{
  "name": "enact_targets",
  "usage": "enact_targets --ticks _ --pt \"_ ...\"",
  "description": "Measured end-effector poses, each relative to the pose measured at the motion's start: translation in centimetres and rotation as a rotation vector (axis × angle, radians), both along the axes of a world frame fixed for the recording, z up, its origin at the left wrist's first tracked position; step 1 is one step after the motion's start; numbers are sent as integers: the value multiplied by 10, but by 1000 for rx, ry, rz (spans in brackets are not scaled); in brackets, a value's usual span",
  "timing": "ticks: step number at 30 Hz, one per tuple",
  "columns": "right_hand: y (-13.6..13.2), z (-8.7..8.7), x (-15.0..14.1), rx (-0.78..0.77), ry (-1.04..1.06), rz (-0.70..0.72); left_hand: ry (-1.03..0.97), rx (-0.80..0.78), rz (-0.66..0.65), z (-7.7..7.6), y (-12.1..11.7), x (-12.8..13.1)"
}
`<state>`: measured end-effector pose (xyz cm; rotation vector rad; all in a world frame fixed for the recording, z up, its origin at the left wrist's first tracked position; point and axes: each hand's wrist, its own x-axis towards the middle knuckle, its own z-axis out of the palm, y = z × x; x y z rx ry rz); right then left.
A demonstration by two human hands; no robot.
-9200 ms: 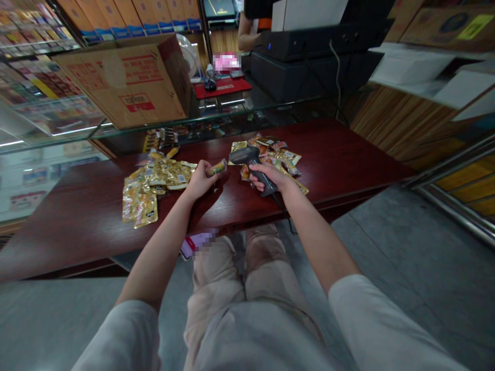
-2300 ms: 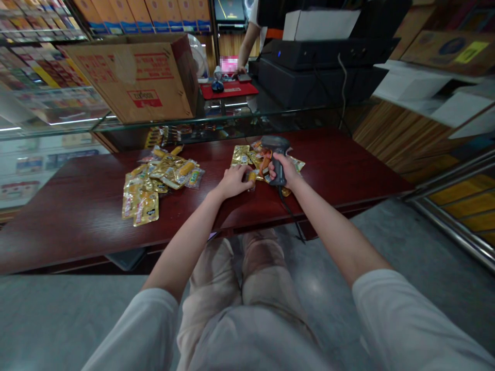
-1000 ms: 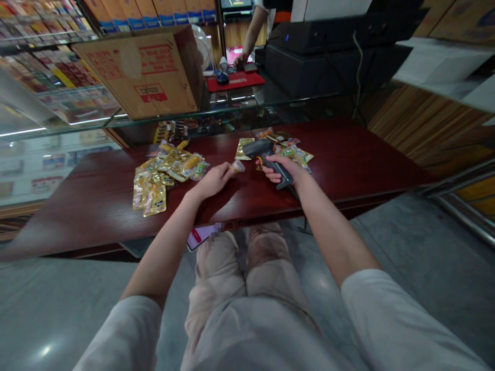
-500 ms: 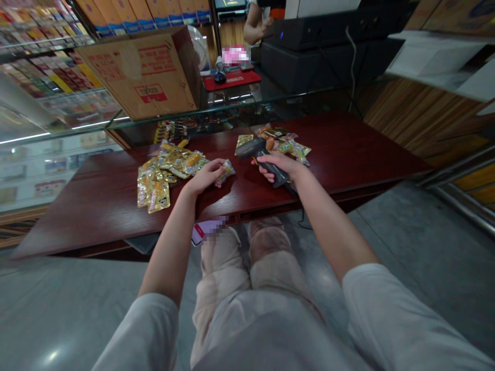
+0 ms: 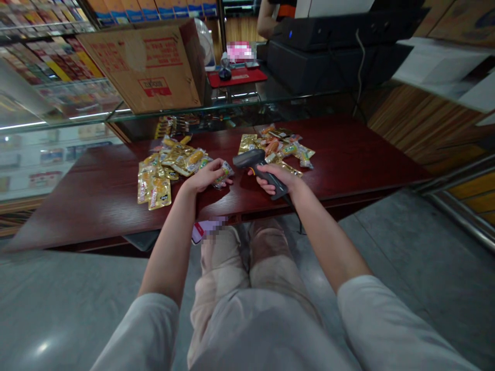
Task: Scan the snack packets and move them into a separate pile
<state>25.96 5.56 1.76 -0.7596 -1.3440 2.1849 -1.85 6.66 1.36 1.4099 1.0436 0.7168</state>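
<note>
My left hand [image 5: 204, 176] is closed on a small snack packet [image 5: 224, 172], held just above the dark red table [image 5: 96, 206]. My right hand [image 5: 277, 175] grips a dark barcode scanner [image 5: 252, 158] by its handle, its head turned left toward the packet. A pile of gold snack packets [image 5: 166, 167] lies left of my left hand. A second pile of mixed packets [image 5: 282, 148] lies behind the scanner.
A glass counter [image 5: 154, 116] runs behind the table, with a cardboard box [image 5: 147, 64] on it. A black till unit [image 5: 332, 49] stands at the back right, and another person stands behind it. A phone [image 5: 204, 230] rests on my lap.
My left hand carried the packet from beside the right pile toward the left and holds it by the scanner's head. The scanner has swung slightly lower and nearer.
</note>
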Motion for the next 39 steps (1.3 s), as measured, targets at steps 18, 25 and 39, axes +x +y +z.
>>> enact_targets --ticks 18,25,39 --pt "1 -6 0 0 10 9 54 -1 -25 7 -3 3" --pt "1 -6 0 4 29 -32 14 13 7 -2 -1 4" --pt "-3 -2 -1 23 54 -204 978 779 489 -7 -6 8"
